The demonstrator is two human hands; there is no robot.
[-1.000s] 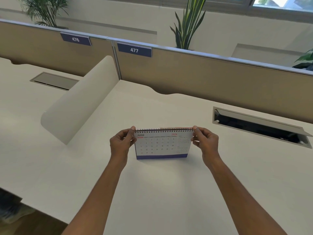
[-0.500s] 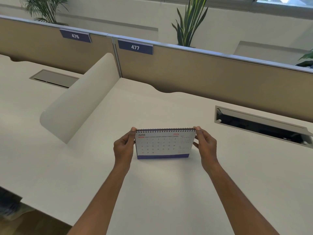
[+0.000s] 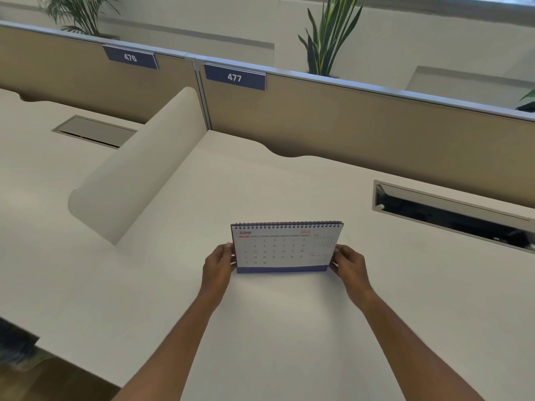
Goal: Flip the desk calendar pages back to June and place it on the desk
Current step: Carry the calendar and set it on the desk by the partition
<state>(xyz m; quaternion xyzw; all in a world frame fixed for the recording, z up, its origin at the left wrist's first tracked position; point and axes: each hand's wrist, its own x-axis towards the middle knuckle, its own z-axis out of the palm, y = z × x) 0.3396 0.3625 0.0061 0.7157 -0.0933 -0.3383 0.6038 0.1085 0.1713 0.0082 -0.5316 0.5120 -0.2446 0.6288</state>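
A spiral-bound desk calendar (image 3: 282, 248) stands upright on the white desk (image 3: 275, 328), its front page reading JUNE 2026, with a blue strip along the bottom. My left hand (image 3: 218, 267) holds its lower left edge. On the other side, my right hand (image 3: 348, 266) holds the lower right edge. The calendar's base touches the desk surface.
A curved white divider (image 3: 136, 175) runs along the left. A tan partition (image 3: 347, 131) with blue labels 476 and 477 closes the back. An open cable tray (image 3: 451, 215) lies at the right, and a shut one (image 3: 92, 131) at the far left. Plants stand behind the partition.
Both hands have slid down from the calendar's top corners by the spiral to its lower side edges. The calendar stays upright on the desk.
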